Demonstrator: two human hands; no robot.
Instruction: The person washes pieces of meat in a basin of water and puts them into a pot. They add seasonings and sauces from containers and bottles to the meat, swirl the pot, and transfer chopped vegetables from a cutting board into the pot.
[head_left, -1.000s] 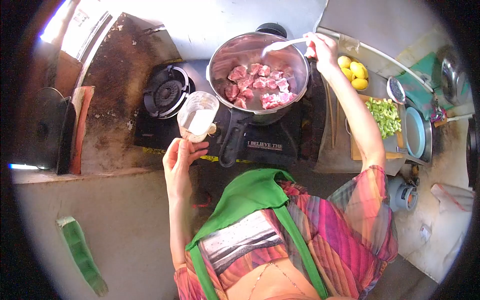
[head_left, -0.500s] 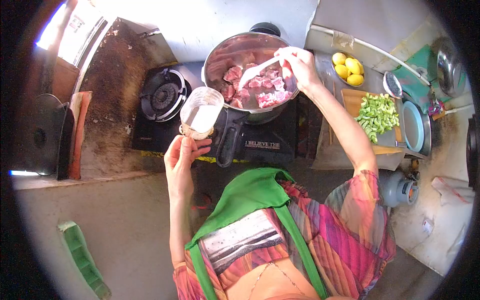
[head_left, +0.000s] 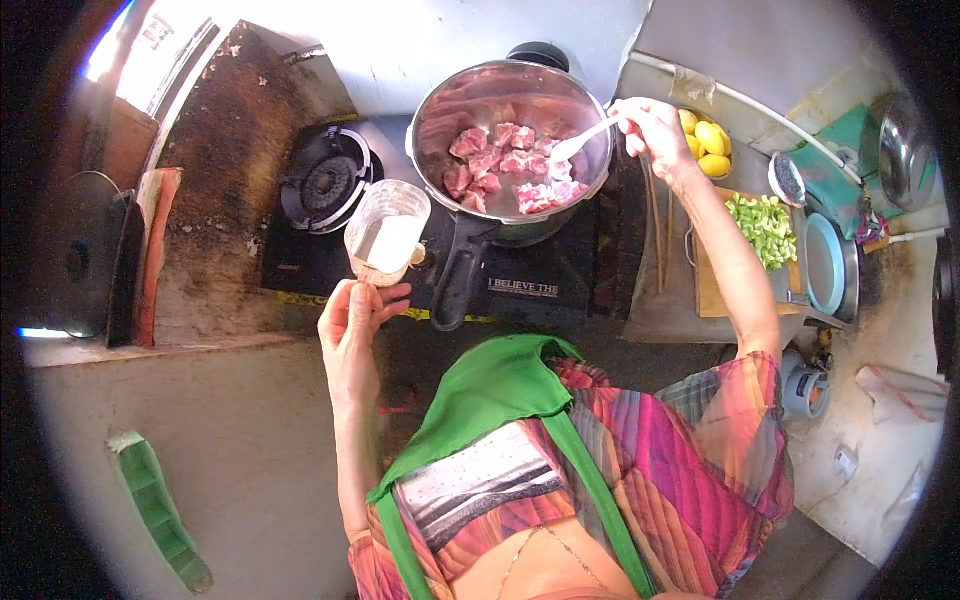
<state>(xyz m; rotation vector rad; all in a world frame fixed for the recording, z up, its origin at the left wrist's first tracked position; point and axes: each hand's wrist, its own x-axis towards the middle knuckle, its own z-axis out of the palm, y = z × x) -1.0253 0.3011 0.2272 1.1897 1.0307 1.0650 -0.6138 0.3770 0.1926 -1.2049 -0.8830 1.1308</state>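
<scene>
My left hand (head_left: 352, 338) grips a clear plastic container (head_left: 412, 207) by its near end, beside the pot and over the stove. White powder (head_left: 392, 243) lies inside it. With my right hand (head_left: 652, 136) I hold a white spoon (head_left: 590, 138) by its handle, fingers pinched round the end. The spoon's bowl is inside the metal pot (head_left: 447, 107), low over the meat chunks (head_left: 520, 160) at the right; whether it touches them I cannot tell. The pot's black handle (head_left: 460, 280) points toward me.
A bare burner (head_left: 328, 185) is at the left of the black stove (head_left: 520, 270). To the right are yellow fruit (head_left: 713, 140) in a bowl, chopped green vegetables (head_left: 762, 230) on a cutting board (head_left: 712, 285), chopsticks (head_left: 660, 235), a small bowl (head_left: 787, 178) and a blue plate (head_left: 823, 262).
My right hand has moved right with the spoon, whose bowl has gone from the middle of the meat to its right side. The container in my left hand has shifted slightly left.
</scene>
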